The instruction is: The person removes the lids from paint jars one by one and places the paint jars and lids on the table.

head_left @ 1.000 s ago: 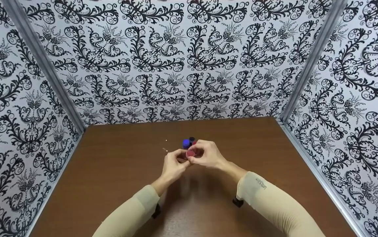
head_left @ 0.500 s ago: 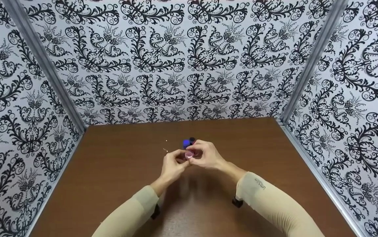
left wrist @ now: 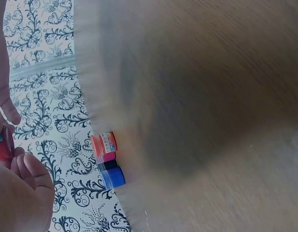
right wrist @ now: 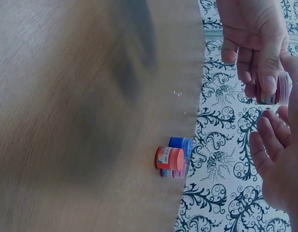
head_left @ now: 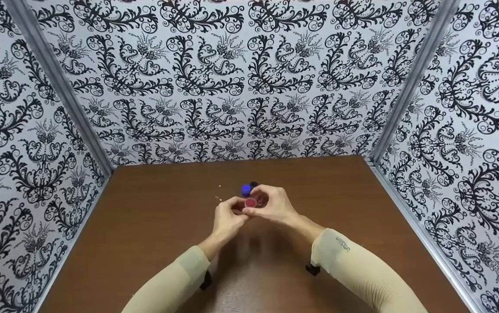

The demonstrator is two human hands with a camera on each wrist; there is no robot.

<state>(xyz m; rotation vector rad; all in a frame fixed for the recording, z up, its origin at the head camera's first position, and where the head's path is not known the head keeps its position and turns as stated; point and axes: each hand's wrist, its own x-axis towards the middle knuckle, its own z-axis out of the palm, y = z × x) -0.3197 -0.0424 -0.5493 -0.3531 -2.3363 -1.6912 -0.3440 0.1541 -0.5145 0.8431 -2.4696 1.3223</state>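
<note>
A small red paint jar [head_left: 250,203] with a clear ribbed lid [right wrist: 284,88] is held up above the table, lying on its side with the lid facing the head camera. My left hand [head_left: 228,219] grips the jar's body, its thumb over the label in the right wrist view. Around the lid is my right hand [head_left: 275,204], fingers loosely spread. Its thumb tip lies right at the lid's edge, while the index finger arches above with a small gap. In the left wrist view, a fingertip of the right hand [left wrist: 1,72] stands apart from the jar.
Beyond the hands stand a blue jar [head_left: 246,190] and a dark jar [head_left: 254,184]. An orange jar [right wrist: 169,158] and a magenta jar [right wrist: 173,172] are beside them. Small white scraps [head_left: 218,198] lie on the brown table [head_left: 154,226]. Patterned walls [head_left: 232,87] enclose it.
My right thumb has slid left along the lid's edge and the index finger has lifted off it. The jar tilted slightly and back; my left hand barely moved.
</note>
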